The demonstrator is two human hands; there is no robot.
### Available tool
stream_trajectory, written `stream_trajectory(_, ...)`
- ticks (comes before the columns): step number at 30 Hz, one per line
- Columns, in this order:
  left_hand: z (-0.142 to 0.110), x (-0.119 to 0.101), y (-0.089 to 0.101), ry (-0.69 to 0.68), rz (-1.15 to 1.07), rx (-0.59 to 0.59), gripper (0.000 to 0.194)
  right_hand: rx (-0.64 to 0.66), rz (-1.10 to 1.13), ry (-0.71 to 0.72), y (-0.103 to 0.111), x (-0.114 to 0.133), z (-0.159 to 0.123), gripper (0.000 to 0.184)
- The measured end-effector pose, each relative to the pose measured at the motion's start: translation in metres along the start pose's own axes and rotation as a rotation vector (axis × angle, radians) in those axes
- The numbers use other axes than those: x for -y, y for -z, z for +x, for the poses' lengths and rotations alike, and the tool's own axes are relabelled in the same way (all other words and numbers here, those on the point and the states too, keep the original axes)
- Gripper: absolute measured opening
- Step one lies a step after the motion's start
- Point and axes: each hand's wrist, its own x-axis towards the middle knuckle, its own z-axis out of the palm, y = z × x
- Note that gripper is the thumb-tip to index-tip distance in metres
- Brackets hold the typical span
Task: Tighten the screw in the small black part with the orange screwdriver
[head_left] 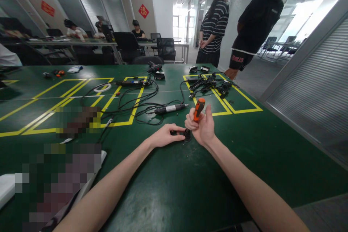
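My right hand is closed round the handle of an orange and black screwdriver, which stands tilted with its handle up. Its lower end points down toward a small black part on the green table; whether the tip touches the part is hidden. From the left, my left hand pinches that black part between thumb and fingers, low against the tabletop. I cannot make out exactly what kind of part it is.
Behind my hands lies a corded electric screwdriver with coiled cable. A heap of black parts sits at the back right inside yellow tape. A second corded tool, a power drill and a white ring lie farther left. Two people stand beyond the table.
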Motion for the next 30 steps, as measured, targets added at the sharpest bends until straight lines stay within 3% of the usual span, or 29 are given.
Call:
stream_trajectory(8,0.0006,-0.0007,-0.0001,0.000,-0.003,0.001,0.036,0.044,-0.065,-0.033,0.0054,-0.0040,0.0018,0.071)
stream_trajectory(14,0.0006,-0.0010,0.0003,0.002,0.003,0.002,0.037,0.035,-0.032,-0.009,0.0010,-0.0026,0.0002,0.056)
stream_trajectory(22,0.0002,-0.0011,0.0001,-0.004,0.005,-0.003,0.038,0.039,-0.062,-0.015,0.0009,-0.0020,-0.0011,0.068)
stream_trajectory(30,0.0006,-0.0011,0.0003,-0.001,0.011,0.007,0.039,0.010,-0.044,0.003,-0.0005,-0.0027,-0.0026,0.053)
